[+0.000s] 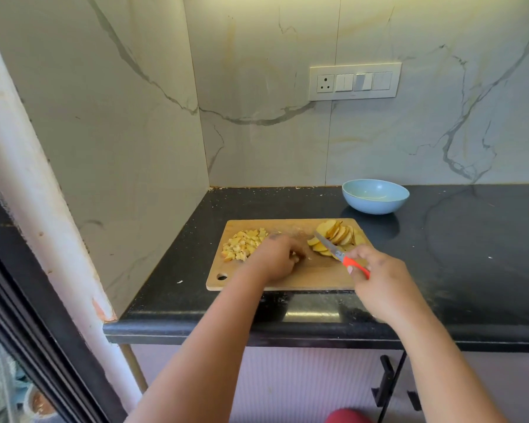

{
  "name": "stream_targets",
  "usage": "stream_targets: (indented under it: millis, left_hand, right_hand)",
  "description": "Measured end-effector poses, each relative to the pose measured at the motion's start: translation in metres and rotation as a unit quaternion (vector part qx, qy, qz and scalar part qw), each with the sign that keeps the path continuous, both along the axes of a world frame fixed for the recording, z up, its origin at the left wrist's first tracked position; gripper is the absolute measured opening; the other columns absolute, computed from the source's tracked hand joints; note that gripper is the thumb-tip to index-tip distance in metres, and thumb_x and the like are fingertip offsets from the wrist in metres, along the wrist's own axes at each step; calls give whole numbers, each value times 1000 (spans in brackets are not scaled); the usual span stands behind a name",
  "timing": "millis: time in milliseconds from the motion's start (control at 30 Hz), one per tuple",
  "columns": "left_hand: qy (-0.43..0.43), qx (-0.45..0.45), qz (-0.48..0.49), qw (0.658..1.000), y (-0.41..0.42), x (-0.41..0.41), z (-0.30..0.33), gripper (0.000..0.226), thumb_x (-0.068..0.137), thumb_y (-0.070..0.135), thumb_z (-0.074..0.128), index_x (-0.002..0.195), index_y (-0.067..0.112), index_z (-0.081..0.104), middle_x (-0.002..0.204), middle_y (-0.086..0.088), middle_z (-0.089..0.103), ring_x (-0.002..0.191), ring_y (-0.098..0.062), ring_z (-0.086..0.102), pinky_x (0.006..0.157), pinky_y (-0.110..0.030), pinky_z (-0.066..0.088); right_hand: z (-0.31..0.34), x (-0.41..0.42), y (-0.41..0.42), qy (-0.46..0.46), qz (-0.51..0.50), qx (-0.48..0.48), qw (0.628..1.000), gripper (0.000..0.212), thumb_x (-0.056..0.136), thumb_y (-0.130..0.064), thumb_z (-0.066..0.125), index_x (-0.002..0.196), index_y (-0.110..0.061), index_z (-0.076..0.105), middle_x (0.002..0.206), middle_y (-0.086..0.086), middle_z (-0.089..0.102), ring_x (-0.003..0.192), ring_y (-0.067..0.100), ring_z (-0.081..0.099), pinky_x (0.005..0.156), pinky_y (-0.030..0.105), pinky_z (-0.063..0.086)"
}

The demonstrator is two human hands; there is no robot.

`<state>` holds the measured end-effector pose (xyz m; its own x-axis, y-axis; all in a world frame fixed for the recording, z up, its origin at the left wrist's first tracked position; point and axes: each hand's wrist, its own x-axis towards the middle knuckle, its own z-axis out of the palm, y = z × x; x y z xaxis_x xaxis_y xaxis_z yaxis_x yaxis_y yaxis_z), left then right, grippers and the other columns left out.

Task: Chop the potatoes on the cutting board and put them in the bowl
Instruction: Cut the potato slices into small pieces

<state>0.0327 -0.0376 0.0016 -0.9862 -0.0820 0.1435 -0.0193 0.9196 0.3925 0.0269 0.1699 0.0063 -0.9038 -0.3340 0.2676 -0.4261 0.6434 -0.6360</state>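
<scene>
Nearest the front edge of the tabletop (458,270), the right hand (379,282) has its fingers curled round the red handle of a knife (342,256), with the blade angled up and away towards the sliced potatoes (338,236) at the far right corner of the cutting board (287,279). The left hand (277,259) lies on the middle of the board with its fingers bent downward over something small; whether it pinches a piece cannot be told, as the knuckles hide the fingertips.

The main risk, as I judge it, is the blade meeting the left fingers: the two hands sit close together, and the fingertips are tucked out of sight just beside where the next cut would fall. The thin slices lean on one another and could slide under the knife, making it skid. The board's near edge lies close to the tabletop's front edge, so a hard push might shift it or send bits over.

The diced potatoes (243,245) are heaped towards the board's far left corner. The blue bowl (375,196) stands beyond the board near the back wall, apart from it and seemingly without potato, so pieces could spill on the dark tabletop during the carry across.
</scene>
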Motion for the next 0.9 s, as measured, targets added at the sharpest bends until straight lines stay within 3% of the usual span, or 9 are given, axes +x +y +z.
stream_targets:
  millis: [133, 233, 300, 367, 467, 533, 733, 900]
  left_hand:
    - [10, 53, -6, 999, -15, 3, 0, 25, 92, 12, 64, 113, 23, 72, 114, 6, 68, 101, -7, 56, 93, -23, 45]
    - [62, 18, 52, 997, -13, 5, -9, 24, 94, 30, 64, 114, 19, 71, 109, 2, 67, 100, -14, 58, 87, -26, 46]
    - [86, -6, 73, 994, -9, 4, -15, 24, 95, 31, 62, 109, 15, 73, 105, -1, 68, 96, -17, 60, 83, -26, 47]
    - [96, -15, 81, 992, -6, 3, -20, 23, 96, 29, 60, 106, 13, 73, 103, -3, 69, 95, -20, 61, 82, -27, 46]
    - [117, -14, 83, 990, -3, 2, -23, 22, 97, 27, 59, 102, 11, 73, 99, -4, 70, 93, -21, 60, 82, -27, 45]
    - [127, -10, 85, 988, -3, 2, -24, 22, 96, 27, 59, 100, 11, 73, 97, -4, 69, 93, -22, 60, 83, -29, 46]
    - [129, -13, 89, 988, -5, -2, -29, 21, 97, 28, 58, 103, 14, 73, 100, -3, 69, 98, -21, 57, 83, -29, 45]
    - [128, -10, 97, 987, -3, -1, -30, 21, 97, 28, 58, 100, 13, 72, 99, -3, 68, 98, -22, 57, 82, -32, 46]
  right_hand:
    - [-12, 9, -15, 25, 22, 42, 999, 16, 97, -17, 51, 106, -28, 58, 76, -12, 51, 61, 3, 48, 47, 16, 30]
    - [-19, 15, -21, 36, 19, 53, 998, 18, 97, -16, 49, 110, -25, 57, 71, -10, 49, 59, 5, 48, 47, 21, 33]
    - [-21, 18, -25, 40, 20, 60, 997, 21, 97, -14, 49, 113, -25, 56, 71, -8, 50, 59, 5, 47, 45, 20, 29]
    - [-22, 21, -27, 40, 22, 58, 997, 22, 97, -13, 49, 115, -24, 56, 77, -4, 55, 62, 6, 49, 46, 19, 32]
    - [-21, 26, -27, 55, 17, 40, 998, 22, 97, -15, 50, 116, -24, 57, 88, -1, 65, 69, 10, 56, 56, 24, 49]
    - [-20, 30, -27, 55, 19, 36, 998, 23, 97, -15, 51, 117, -24, 58, 91, -1, 65, 72, 12, 57, 59, 23, 50]
    - [-5, 41, -38, -3, 6, 153, 988, 30, 93, -5, 47, 115, -25, 50, 83, -2, 55, 69, 11, 52, 53, 25, 43]
    - [32, 40, -63, -17, 29, 261, 965, 32, 90, 0, 53, 119, -14, 55, 98, 6, 60, 85, 20, 59, 69, 29, 48]
